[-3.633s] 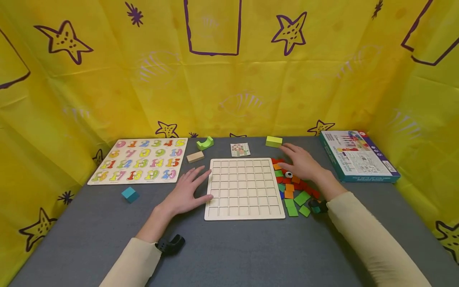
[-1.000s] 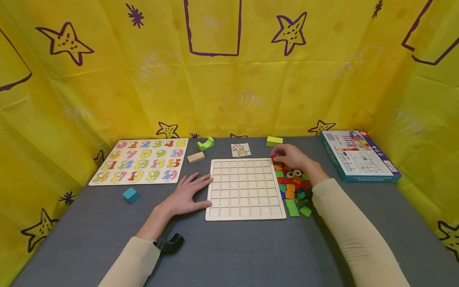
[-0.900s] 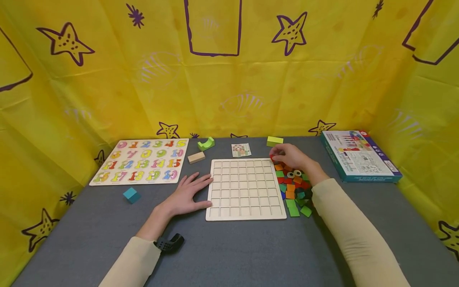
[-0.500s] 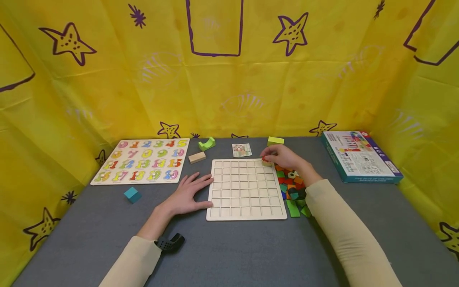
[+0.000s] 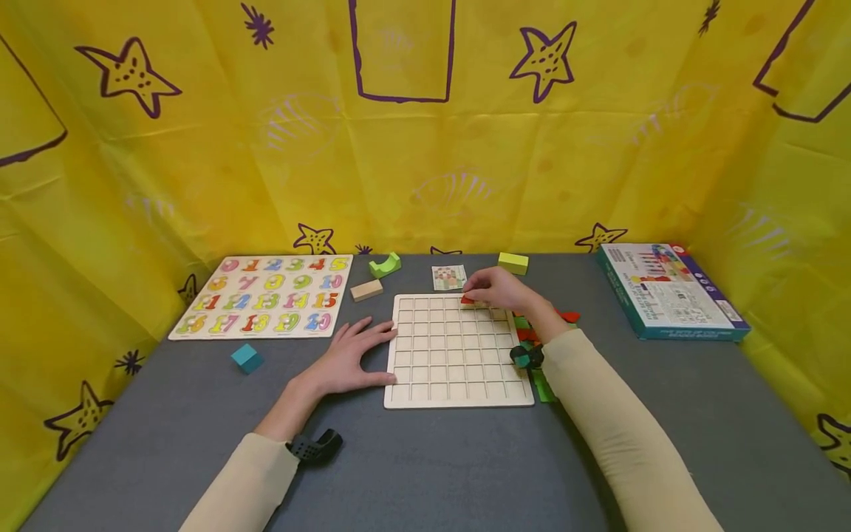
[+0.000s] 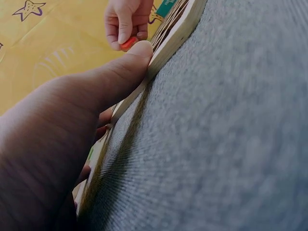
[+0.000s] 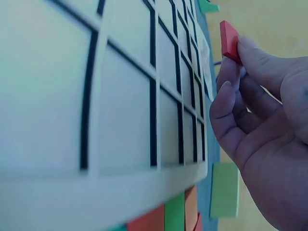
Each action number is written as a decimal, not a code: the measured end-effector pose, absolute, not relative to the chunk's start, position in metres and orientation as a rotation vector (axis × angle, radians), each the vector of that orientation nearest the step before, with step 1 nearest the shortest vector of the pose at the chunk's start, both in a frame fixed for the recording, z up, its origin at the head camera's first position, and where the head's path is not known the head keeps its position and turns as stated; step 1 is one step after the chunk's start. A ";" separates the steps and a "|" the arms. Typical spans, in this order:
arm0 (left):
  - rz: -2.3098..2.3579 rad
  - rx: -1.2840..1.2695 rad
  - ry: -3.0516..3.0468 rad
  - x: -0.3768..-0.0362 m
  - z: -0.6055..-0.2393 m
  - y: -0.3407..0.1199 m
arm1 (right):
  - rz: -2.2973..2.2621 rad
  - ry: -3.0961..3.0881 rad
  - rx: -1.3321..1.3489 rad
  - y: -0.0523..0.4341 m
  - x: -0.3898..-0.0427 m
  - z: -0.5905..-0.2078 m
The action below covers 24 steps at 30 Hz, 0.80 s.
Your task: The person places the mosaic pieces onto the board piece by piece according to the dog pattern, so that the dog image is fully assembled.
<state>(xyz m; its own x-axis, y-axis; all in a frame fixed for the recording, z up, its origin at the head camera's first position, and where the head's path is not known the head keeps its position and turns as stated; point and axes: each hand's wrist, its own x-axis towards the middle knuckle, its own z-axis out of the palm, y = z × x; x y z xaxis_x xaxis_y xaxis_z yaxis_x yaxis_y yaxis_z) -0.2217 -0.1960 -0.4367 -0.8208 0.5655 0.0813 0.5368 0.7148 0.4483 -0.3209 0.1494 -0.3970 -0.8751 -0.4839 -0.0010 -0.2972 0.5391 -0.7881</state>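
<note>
Far left I see the number puzzle (image 5: 262, 295) flat on the table (image 5: 425, 458), teal cube (image 5: 247, 357) in front of it, both well clear of the work.

Left hand (image 5: 346, 360): fingers straight, flat on the table, thumb (image 6: 126, 67) pressed against the left edge of the grid board (image 5: 457, 351). Holds nothing, just braces the board.

Every cell I can see on the board is bare. Wood block (image 5: 366, 290), green arch (image 5: 383, 264) and pattern card (image 5: 448, 277) sit just beyond its far edge.

Right hand (image 5: 495, 290) is the working grip: fingertips pinched on a red tile (image 5: 467, 299). Wrist view shows the red tile (image 7: 230, 41) held on edge, tilted, clear of the board surface. It hangs over the far row, right of centre, so the cells lie directly below the grip. Right hand is far nearer than left.

Right of the board: loose tile pile (image 5: 538, 347), partly hidden by the forearm. Lime block (image 5: 513, 262) behind the hand, game box (image 5: 671, 290) far right, well apart.
</note>
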 end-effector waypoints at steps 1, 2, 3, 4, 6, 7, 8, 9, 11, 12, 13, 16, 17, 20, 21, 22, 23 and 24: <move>0.717 0.920 2.850 -0.221 -0.436 -0.196 | -1.249 2.555 -0.667 0.148 -0.323 -0.398; 0.717 0.922 2.849 -0.221 -0.436 -0.196 | -1.247 2.553 -0.670 0.146 -0.323 -0.398; 0.715 0.922 2.849 -0.221 -0.436 -0.196 | -1.248 2.550 -0.668 0.143 -0.325 -0.399; 0.713 0.924 2.850 -0.221 -0.436 -0.196 | -1.245 2.550 -0.669 0.141 -0.326 -0.399; 0.718 0.927 2.846 -0.221 -0.436 -0.197 | -1.242 2.553 -0.675 0.136 -0.327 -0.399; 0.718 0.928 2.844 -0.220 -0.436 -0.197 | -1.241 2.553 -0.683 0.134 -0.327 -0.399; 0.721 0.930 2.842 -0.220 -0.436 -0.197 | -1.236 2.557 -0.695 0.131 -0.327 -0.398; 0.722 0.930 2.840 -0.220 -0.436 -0.198 | -1.229 2.566 -0.707 0.128 -0.328 -0.399; 0.723 0.931 2.835 -0.220 -0.436 -0.198 | -1.210 2.583 -0.725 0.122 -0.331 -0.400; 0.720 0.929 2.834 -0.220 -0.436 -0.198 | -1.199 2.591 -0.731 0.119 -0.332 -0.400; 0.715 0.927 2.833 -0.221 -0.436 -0.198 | -1.192 2.594 -0.734 0.116 -0.334 -0.401; 0.716 0.926 2.833 -0.220 -0.436 -0.198 | -1.183 2.588 -0.745 0.106 -0.338 -0.404; 0.719 0.923 2.831 -0.220 -0.436 -0.198 | -1.183 2.585 -0.752 0.103 -0.338 -0.404; 0.722 0.920 2.830 -0.220 -0.435 -0.198 | -1.173 2.583 -0.779 0.094 -0.340 -0.404; 0.724 0.921 2.828 -0.220 -0.435 -0.198 | -1.166 2.586 -0.784 0.091 -0.340 -0.403; 0.721 0.918 2.825 -0.219 -0.435 -0.198 | -1.159 2.587 -0.786 0.088 -0.340 -0.402; 0.720 0.914 2.823 -0.219 -0.434 -0.198 | -1.146 2.589 -0.788 0.086 -0.340 -0.401; 0.720 0.913 2.822 -0.219 -0.434 -0.198 | -1.134 2.592 -0.793 0.083 -0.340 -0.401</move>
